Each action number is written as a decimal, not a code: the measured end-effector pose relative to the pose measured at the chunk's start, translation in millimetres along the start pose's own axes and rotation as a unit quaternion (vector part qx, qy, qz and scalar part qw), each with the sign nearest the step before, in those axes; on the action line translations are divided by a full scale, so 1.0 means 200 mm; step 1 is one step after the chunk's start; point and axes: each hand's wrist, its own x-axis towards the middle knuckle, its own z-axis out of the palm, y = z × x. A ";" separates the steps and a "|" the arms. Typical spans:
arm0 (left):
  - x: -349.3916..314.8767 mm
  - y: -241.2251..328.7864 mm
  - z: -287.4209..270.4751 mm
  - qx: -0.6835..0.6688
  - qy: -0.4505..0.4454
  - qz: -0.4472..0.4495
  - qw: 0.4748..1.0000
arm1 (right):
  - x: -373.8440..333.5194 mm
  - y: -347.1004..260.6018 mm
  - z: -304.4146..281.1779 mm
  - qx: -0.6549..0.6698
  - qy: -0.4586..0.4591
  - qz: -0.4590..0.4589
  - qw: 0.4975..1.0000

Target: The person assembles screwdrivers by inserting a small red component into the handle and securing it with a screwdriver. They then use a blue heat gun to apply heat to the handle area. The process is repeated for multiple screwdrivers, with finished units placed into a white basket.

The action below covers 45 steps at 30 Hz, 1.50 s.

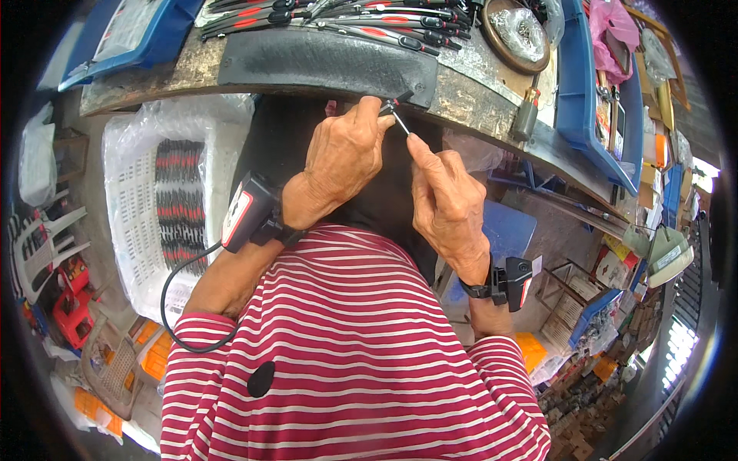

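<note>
The person's left hand (342,161) is pinched on a small dark piece (387,109) just beside the front edge of the worktop (475,101), while the right hand (450,203), near it but apart, is closed around a thin metal rod (401,122) whose far end meets the piece. Beyond them on the worktop lie a dark plate (323,67) along the edge, a heap of black, silver and red tools (377,31) and a round brown bowl (503,55). Rows of black-and-red things (181,203) fill part of a white plastic-lined crate (132,223) to the left.
</note>
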 end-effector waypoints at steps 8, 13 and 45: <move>0.01 -0.01 0.00 0.006 0.006 0.012 1.000 | 0.03 -0.01 -0.04 0.019 -0.065 0.032 0.997; 0.01 -0.01 0.00 -0.016 0.004 0.011 1.000 | 0.06 -0.02 -0.06 0.057 -0.076 0.071 0.993; 0.01 -0.02 0.01 -0.001 0.032 0.027 0.999 | 0.05 0.07 -0.09 0.757 -0.077 0.482 0.434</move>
